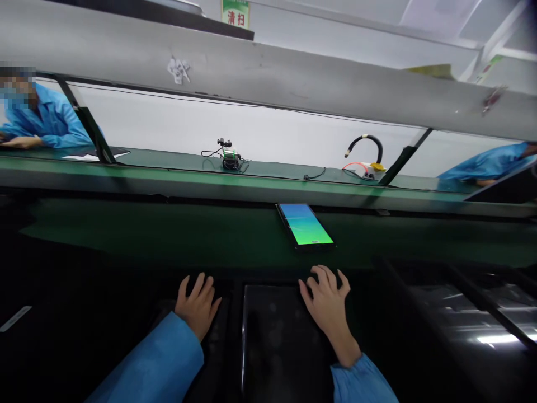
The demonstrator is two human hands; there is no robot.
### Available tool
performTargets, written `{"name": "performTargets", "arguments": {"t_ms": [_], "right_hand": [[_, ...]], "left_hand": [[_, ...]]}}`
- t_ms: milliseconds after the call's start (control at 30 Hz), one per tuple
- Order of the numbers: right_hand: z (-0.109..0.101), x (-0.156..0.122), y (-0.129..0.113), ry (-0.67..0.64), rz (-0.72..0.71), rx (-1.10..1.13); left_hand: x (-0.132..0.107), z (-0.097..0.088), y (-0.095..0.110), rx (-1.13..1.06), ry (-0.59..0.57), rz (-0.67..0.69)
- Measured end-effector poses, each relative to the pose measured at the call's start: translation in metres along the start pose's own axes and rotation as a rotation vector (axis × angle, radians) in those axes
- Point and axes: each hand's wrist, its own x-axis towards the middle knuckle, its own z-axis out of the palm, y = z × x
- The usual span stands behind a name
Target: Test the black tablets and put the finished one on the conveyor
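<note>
Between my two hands lies a dark, glossy flat panel (281, 341), its left edge catching the light. My left hand (197, 302) is to the left of the panel, fingers spread and curved, holding nothing that I can see. At the panel's upper right, my right hand (327, 296) has its fingers apart and bent, also with nothing visible in it. Whether its fingertips touch the surface below, I cannot tell. Beyond the hands, a tablet (305, 224) with a lit blue and green screen lies on the green bench (188, 235).
At the right stand dark framed trays or panels (478, 313) with shiny reflections. A raised ledge (168, 178) runs behind the bench, bearing a small device with cables (230, 159) and a black bent hose (373, 143). Co-workers in blue sleeves (62, 120) sit across, left and right.
</note>
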Motion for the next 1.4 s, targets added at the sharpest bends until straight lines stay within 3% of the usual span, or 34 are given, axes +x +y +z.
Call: {"name": "performTargets", "arguments": {"t_ms": [167,267,400,567,667,767,833,933,1033,1100,1200,1400], "right_hand": [[-0.037,-0.009,-0.003,-0.112,0.170,0.305],[-0.042,-0.020,-0.001,-0.227,0.267,0.491],[-0.031,-0.018,0.009,-0.179,0.381,0.633],[-0.007,0.013,0.028,-0.019,0.459,0.658],[0.013,0.020,0.033,-0.053,0.438,0.635],[0.029,0.011,0.035,-0.095,0.437,0.597],[0.033,0.001,0.037,-0.073,0.467,0.562],[0.030,-0.013,0.040,-0.047,0.524,0.524],[0.024,-0.024,0.041,-0.052,0.540,0.532],[0.020,-0.028,0.039,-0.036,0.541,0.532],[0.016,-0.030,0.037,-0.013,0.546,0.521],[0.012,-0.027,0.036,-0.004,0.556,0.508]], "left_hand": [[0.003,-0.007,-0.003,-0.032,-0.023,0.060],[0.003,-0.012,-0.007,-0.109,-0.044,0.067],[0.000,-0.028,-0.013,-0.223,-0.082,0.023],[0.006,-0.071,-0.016,-0.359,-0.235,-0.120],[0.025,-0.095,-0.017,-0.364,-0.239,-0.109],[0.058,-0.104,-0.018,-0.251,-0.178,-0.045],[0.081,-0.096,-0.016,-0.218,-0.209,-0.006],[0.100,-0.062,-0.005,-0.205,-0.292,-0.016],[0.098,-0.026,0.015,-0.208,-0.294,-0.048],[0.091,-0.012,0.028,-0.206,-0.250,-0.061],[0.083,-0.006,0.039,-0.180,-0.184,-0.067],[0.083,-0.004,0.041,-0.162,-0.136,-0.023]]}}
